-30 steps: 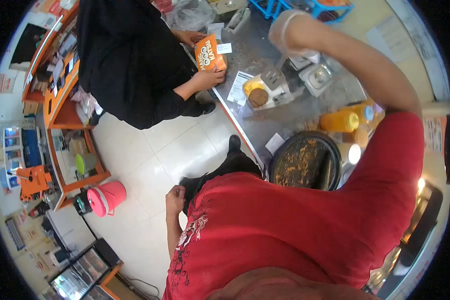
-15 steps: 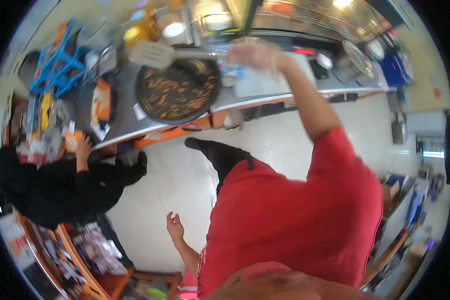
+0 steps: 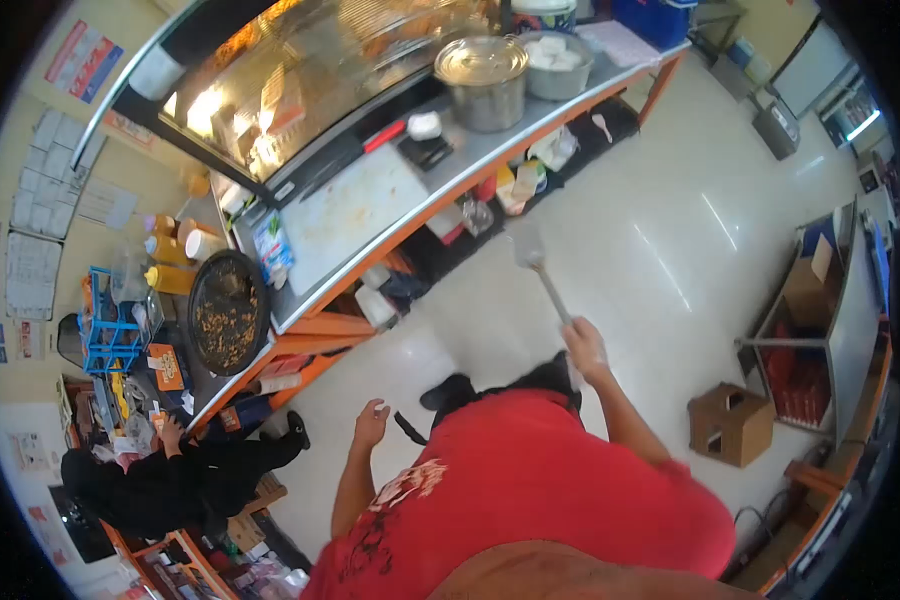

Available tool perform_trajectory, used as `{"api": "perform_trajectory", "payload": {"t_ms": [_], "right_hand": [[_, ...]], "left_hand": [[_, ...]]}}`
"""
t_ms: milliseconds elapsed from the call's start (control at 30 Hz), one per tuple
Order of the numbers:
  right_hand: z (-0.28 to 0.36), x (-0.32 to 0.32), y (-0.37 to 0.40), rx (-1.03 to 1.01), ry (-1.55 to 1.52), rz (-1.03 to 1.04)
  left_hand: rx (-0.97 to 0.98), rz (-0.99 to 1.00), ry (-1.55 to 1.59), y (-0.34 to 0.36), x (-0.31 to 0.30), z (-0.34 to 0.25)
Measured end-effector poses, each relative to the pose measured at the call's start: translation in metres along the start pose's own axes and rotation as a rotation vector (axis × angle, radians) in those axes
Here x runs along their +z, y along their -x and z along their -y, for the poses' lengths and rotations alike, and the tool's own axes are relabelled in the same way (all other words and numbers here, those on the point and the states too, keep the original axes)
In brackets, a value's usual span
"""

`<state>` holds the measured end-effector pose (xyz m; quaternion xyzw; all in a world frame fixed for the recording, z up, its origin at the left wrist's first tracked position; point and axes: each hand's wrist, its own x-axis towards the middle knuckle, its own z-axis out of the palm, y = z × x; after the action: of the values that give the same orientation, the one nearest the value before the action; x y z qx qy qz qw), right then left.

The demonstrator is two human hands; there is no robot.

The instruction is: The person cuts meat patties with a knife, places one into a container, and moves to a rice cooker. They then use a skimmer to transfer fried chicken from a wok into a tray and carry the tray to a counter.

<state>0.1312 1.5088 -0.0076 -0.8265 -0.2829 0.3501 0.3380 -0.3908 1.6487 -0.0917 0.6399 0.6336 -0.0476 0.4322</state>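
Note:
My right hand (image 3: 584, 346) is closed round the handle of a spatula (image 3: 529, 250), whose flat blade points up and away over the floor. On the other side of my body, my left hand (image 3: 371, 424) hangs over the floor with its fingers apart and holds nothing. A large round black pan (image 3: 228, 312) with brown bits in it sits on the counter at the left. Beside it lie a blue and white packet (image 3: 273, 249) and a white cutting board (image 3: 355, 215) with crumbs on it.
Behind the board stands a lit glass display case (image 3: 300, 90). Steel pots (image 3: 482, 90) are at the counter's far end. A person in black (image 3: 170, 480) works at the lower left. A cardboard box (image 3: 732, 424) stands on the floor at the right.
The view has swung to the right. My right hand has come back from over the counter and is now above the floor with the spatula. My left hand remains free.

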Motion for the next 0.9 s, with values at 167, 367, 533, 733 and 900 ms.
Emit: {"api": "perform_trajectory", "payload": {"t_ms": [167,367,533,733,900], "right_hand": [[-0.147,-0.178,0.023,-0.051,-0.191,-0.344],[-0.342,-0.335,0.093,0.42,-0.519,-0.648],[-0.451,-0.377,0.203,0.594,-0.548,-0.858],[-0.468,-0.387,0.304,0.835,-0.615,-0.916],[-0.491,-0.407,0.305,0.847,-0.668,-0.821]], "left_hand": [[0.354,-0.063,-0.294,-0.09,0.105,-0.142],[0.577,0.313,-0.293,-0.088,0.24,-0.426],[0.703,0.449,-0.388,-0.146,0.351,-0.562],[0.686,0.338,-0.627,-0.206,0.494,-0.644],[0.985,0.621,-0.575,-0.075,0.559,-0.717]]}}
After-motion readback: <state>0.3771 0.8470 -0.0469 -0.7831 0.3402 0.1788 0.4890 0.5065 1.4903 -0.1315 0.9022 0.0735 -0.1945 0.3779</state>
